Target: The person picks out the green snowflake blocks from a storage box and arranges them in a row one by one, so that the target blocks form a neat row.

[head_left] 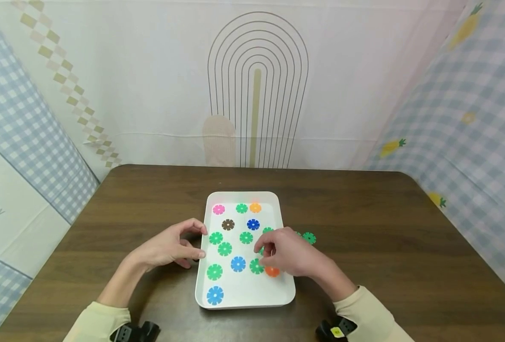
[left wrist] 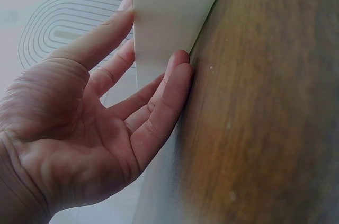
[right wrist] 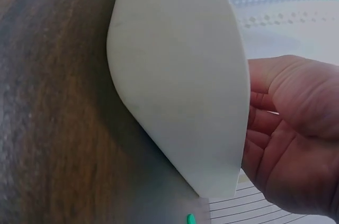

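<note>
A white rectangular tray (head_left: 248,300) on the table carries several flat, notched plastic discs in various colours. My left hand (head_left: 167,247) is at its left side, the thumb and index fingertips right at the rim. In the left wrist view, the other fingers of the left hand (left wrist: 100,134) lie against the tray's outer wall (left wrist: 164,17). Over the tray's right part, my right hand (head_left: 293,251) has its fingers bent down, close to a green disc (head_left: 256,267) and an orange-red disc (head_left: 272,272). I cannot tell whether the fingertips hold a disc.
A green disc (head_left: 309,238) lies on the brown wooden table (head_left: 355,213) right of the tray, with another partly hidden by the right hand. Behind the table hangs a white cloth (head_left: 150,85) with arch lines. Blue checked cloth (head_left: 462,123) borders both sides.
</note>
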Demonstrator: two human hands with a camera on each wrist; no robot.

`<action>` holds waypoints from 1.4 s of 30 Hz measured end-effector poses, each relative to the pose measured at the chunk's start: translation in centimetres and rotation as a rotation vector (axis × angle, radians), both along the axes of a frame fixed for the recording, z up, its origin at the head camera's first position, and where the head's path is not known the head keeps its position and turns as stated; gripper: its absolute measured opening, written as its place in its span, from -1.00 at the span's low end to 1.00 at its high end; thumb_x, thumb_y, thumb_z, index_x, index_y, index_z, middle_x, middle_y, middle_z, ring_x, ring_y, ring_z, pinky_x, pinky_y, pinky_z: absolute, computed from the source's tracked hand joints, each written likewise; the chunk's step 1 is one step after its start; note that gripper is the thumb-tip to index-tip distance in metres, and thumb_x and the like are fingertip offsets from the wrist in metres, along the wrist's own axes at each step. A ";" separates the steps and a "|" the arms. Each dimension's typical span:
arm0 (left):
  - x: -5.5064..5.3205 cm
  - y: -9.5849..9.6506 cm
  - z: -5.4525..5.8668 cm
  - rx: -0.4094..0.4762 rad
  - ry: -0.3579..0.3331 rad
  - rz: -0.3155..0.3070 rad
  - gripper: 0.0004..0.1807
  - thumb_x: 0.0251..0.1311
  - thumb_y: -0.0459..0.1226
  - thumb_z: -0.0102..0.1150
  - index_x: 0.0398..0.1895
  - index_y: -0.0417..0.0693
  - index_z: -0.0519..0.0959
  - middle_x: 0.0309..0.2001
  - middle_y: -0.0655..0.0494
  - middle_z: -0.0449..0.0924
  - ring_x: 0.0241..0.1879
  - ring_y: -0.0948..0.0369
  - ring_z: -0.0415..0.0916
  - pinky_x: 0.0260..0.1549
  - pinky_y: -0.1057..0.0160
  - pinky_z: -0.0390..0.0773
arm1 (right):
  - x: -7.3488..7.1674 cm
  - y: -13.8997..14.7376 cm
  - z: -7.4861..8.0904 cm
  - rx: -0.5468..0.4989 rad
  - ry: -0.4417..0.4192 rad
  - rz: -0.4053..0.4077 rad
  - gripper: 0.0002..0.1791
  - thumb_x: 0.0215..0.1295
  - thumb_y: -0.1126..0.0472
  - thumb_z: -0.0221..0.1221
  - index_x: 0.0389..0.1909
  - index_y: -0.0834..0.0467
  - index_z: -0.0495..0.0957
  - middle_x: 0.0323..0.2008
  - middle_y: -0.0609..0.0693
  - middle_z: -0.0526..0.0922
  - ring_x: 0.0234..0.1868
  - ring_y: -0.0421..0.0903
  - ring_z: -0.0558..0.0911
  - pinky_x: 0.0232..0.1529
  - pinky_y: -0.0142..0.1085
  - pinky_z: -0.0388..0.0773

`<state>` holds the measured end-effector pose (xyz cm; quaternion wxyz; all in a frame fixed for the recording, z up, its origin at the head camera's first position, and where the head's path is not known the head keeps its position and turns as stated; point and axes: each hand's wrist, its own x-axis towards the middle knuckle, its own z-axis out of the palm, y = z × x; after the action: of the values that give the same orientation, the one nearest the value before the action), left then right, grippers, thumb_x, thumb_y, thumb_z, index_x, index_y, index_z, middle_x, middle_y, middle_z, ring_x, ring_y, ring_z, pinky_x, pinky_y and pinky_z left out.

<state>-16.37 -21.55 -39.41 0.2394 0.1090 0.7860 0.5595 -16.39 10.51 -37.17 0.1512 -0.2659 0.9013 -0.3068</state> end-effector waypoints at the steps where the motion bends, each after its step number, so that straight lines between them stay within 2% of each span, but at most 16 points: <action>1: 0.0 0.0 0.0 0.000 -0.001 0.001 -0.46 0.27 -0.28 0.49 0.20 -0.15 0.42 0.37 -0.27 0.29 -0.27 0.09 0.67 -0.27 0.04 0.75 | 0.1 -0.1 0.0 0.015 0.005 0.001 -0.84 0.25 0.33 0.45 -0.17 0.12 0.78 -0.50 -0.15 0.59 -0.41 -0.15 0.54 -0.41 -0.35 0.52; 13: 0.0 0.0 -0.2 -0.002 -0.011 0.010 -0.46 0.26 -0.29 0.49 0.20 -0.14 0.42 0.36 -0.26 0.30 -0.25 0.08 0.67 -0.27 0.04 0.74 | 0.5 -0.8 -0.3 0.186 0.067 0.027 -0.82 0.24 0.29 0.45 -0.14 0.11 0.79 -0.57 -0.15 0.54 -0.49 -0.18 0.49 -0.45 -0.38 0.42; 21: -0.1 0.0 -0.2 -0.004 -0.006 0.008 -0.46 0.26 -0.29 0.49 0.20 -0.14 0.42 0.35 -0.26 0.30 -0.25 0.08 0.67 -0.27 0.04 0.75 | 0.5 -0.9 -0.7 0.199 0.160 0.078 -0.89 0.19 0.27 0.46 -0.26 0.12 0.78 -0.66 -0.21 0.49 -0.54 -0.25 0.41 -0.48 -0.40 0.37; 29: -0.1 -0.1 -0.2 -0.002 -0.005 0.006 -0.45 0.26 -0.27 0.50 0.20 -0.14 0.41 0.34 -0.26 0.30 -0.25 0.08 0.67 -0.27 0.04 0.75 | 0.4 -1.2 -0.7 0.234 0.153 0.078 -0.86 0.20 0.20 0.49 -0.24 0.07 0.78 -0.61 -0.20 0.50 -0.50 -0.22 0.43 -0.44 -0.37 0.38; 34: -0.1 -0.1 -0.2 -0.001 -0.004 0.004 -0.45 0.26 -0.27 0.50 0.20 -0.15 0.41 0.34 -0.27 0.30 -0.24 0.08 0.67 -0.27 0.04 0.75 | 0.2 -1.5 -0.4 0.273 0.136 0.077 -0.86 0.17 0.23 0.46 -0.25 0.04 0.75 -0.57 -0.17 0.49 -0.44 -0.20 0.44 -0.43 -0.35 0.36; 42: 0.0 0.0 -0.1 -0.004 -0.009 0.010 -0.45 0.25 -0.27 0.51 0.20 -0.15 0.42 0.34 -0.26 0.30 -0.23 0.08 0.66 -0.27 0.05 0.74 | 0.3 -1.8 -0.3 0.295 0.112 0.072 -0.75 0.15 0.23 0.48 -0.24 -0.04 0.60 -0.42 -0.17 0.48 -0.34 -0.18 0.46 -0.37 -0.32 0.37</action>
<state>-16.41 -21.57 -39.52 0.2402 0.1023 0.7866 0.5595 -16.12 8.75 -37.50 0.1488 -0.2895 0.9335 -0.1503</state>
